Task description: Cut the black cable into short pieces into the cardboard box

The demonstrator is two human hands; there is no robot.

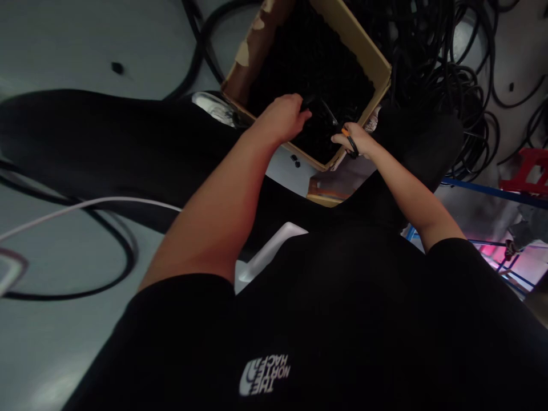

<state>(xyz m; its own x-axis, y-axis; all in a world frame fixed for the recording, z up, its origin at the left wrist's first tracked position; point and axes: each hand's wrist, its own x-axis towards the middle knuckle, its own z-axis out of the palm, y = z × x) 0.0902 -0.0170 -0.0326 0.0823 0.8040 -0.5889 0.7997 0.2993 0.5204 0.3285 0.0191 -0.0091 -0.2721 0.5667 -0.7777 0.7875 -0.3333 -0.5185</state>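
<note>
In the head view, my right hand (356,140) is closed around the handles of a pair of scissors (345,132) with orange and black grips. Its metal blades point up and left over an open cardboard box (363,43). My left hand (291,117) pinches a black piece (308,103) close to the blade tips. Against the dark contents, the shape of that piece and whether the blades touch it cannot be made out. Many small black pieces (312,51) fill the box beneath both hands.
Black hose or cable lies in tangled coils (458,114) right of the box. Small black bits (294,160) and another piece (117,68) are on the grey floor. A white cable (124,199) crosses my leg. A red stool (528,171) stands at far right.
</note>
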